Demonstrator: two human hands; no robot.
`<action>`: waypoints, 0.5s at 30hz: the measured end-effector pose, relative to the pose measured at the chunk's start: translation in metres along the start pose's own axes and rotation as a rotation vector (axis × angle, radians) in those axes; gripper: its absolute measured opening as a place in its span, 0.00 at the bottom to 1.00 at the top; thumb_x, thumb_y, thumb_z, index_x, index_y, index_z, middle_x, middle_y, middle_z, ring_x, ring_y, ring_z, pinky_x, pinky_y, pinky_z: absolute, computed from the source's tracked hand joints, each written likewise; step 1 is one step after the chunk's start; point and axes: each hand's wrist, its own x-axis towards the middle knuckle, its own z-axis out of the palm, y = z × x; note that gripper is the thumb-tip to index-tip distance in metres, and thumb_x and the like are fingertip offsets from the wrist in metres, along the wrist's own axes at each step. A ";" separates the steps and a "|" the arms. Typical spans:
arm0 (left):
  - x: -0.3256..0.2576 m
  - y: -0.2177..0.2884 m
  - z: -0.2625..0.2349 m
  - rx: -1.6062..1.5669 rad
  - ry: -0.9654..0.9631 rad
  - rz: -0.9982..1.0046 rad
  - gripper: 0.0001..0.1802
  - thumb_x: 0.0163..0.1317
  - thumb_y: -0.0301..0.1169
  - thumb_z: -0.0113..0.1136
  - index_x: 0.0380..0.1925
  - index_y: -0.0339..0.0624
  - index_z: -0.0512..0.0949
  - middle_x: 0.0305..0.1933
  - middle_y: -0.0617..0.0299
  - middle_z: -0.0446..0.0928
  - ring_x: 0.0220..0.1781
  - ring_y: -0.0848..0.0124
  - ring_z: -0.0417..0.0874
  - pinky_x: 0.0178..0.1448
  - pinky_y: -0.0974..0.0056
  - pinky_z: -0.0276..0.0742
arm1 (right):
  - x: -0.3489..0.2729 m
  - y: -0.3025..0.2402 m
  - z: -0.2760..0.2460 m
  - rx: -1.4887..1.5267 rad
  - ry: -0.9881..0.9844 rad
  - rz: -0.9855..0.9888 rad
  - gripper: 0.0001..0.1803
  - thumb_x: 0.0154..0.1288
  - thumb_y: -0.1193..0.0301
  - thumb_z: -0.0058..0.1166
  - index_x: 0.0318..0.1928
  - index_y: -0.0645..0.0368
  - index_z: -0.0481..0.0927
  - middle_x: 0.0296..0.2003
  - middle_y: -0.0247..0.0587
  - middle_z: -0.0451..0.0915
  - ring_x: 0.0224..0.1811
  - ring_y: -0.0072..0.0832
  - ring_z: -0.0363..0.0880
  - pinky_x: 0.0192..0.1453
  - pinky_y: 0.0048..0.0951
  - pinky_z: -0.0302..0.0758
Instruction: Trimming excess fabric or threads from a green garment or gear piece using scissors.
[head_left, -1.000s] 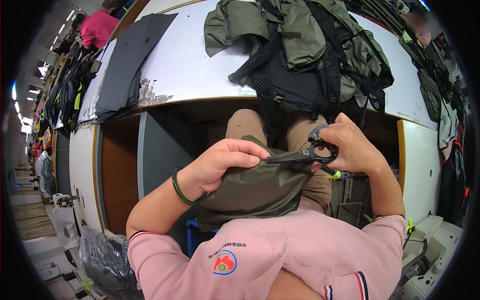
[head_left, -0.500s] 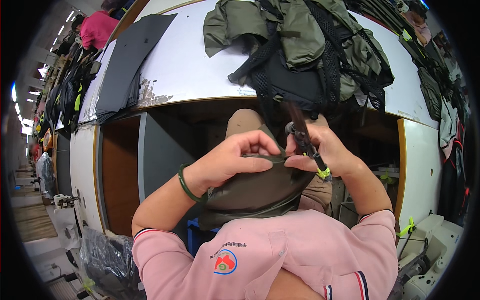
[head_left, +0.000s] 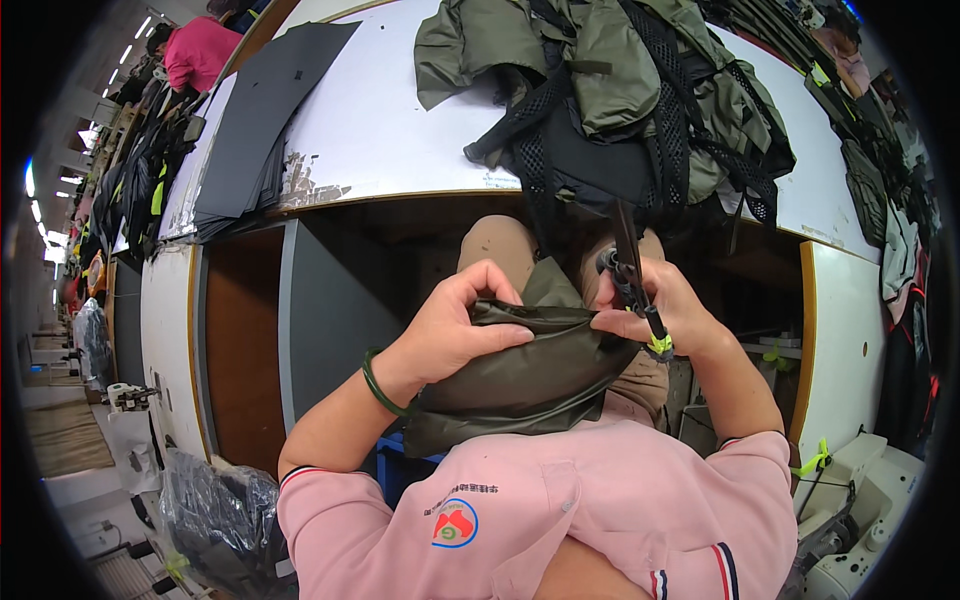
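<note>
A dark olive fabric piece [head_left: 520,375] hangs over my lap, its upper edge stretched between both hands. My left hand [head_left: 465,320] is closed on this edge, thumb on top and fingers curled behind. At the other end, my right hand [head_left: 655,305] pinches the same edge between thumb and fingertips. It also holds what looks like dark scissors [head_left: 630,275], their pointed end away from me and a yellow-green tie at the near end. Some of the right fingers are hidden behind this tool.
A white worktable [head_left: 380,130] spans the front, bearing heaped olive-and-black mesh bags [head_left: 610,110] and stacked dark grey sheets [head_left: 260,120]. Open compartments lie below, with a grey divider [head_left: 330,310]. A sewing machine [head_left: 870,520] stands at right. Another person in pink [head_left: 200,50] works far left.
My hands have moved apart along the fabric edge, leaving a longer stretch of it showing between them. The tool has shifted slightly right with my right hand.
</note>
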 end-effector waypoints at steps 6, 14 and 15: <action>-0.003 0.010 0.004 0.004 0.006 -0.036 0.16 0.53 0.20 0.72 0.38 0.42 0.74 0.37 0.67 0.79 0.38 0.82 0.78 0.43 0.75 0.75 | -0.008 -0.001 -0.002 -0.227 0.086 -0.038 0.17 0.52 0.72 0.74 0.33 0.59 0.75 0.27 0.31 0.75 0.30 0.20 0.72 0.34 0.24 0.69; -0.004 0.009 0.004 -0.328 0.011 -0.215 0.17 0.55 0.21 0.72 0.41 0.43 0.75 0.37 0.67 0.81 0.36 0.82 0.81 0.42 0.75 0.78 | -0.009 -0.024 -0.029 -1.309 0.442 -0.586 0.19 0.42 0.66 0.73 0.27 0.53 0.72 0.24 0.32 0.71 0.28 0.32 0.71 0.36 0.34 0.61; -0.003 0.009 0.005 -0.342 0.012 -0.224 0.17 0.55 0.21 0.72 0.41 0.43 0.75 0.37 0.67 0.81 0.36 0.81 0.81 0.42 0.75 0.78 | -0.009 -0.025 -0.030 -1.361 0.458 -0.603 0.18 0.43 0.66 0.72 0.27 0.53 0.72 0.25 0.31 0.71 0.29 0.31 0.71 0.36 0.34 0.61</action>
